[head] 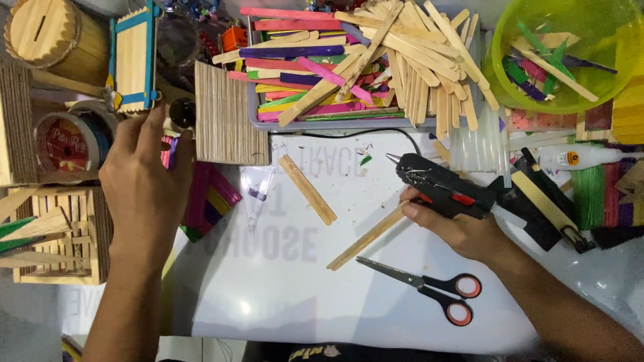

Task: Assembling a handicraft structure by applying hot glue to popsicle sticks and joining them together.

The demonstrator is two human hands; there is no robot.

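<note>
The black glue gun [439, 189] lies low over the white sheet [282, 288], right of centre, with its metal tip pointing left. The right hand [456, 228] grips it from below, fingers curled shut around the handle and trigger, and the same hand pins a plain wooden stick [365, 236] that slants down to the left across the sheet. Two more plain sticks [307, 189], side by side, lie just left of the tip. Scissors [429, 289] with black and red handles rest on the sheet below the hand, apart from it.

The left hand [144, 184] reaches up at the left edge, fingers pressed together over small coloured pieces [169, 151]; whether it pinches them cannot be told. Just beside it stands a panel of glued sticks [228, 124], and above it a blue-edged stick frame [134, 57]. A grey tray [322, 124] heaped with plain and coloured sticks sits behind the sheet, with a green bowl [570, 53] of stick scraps to its right.
</note>
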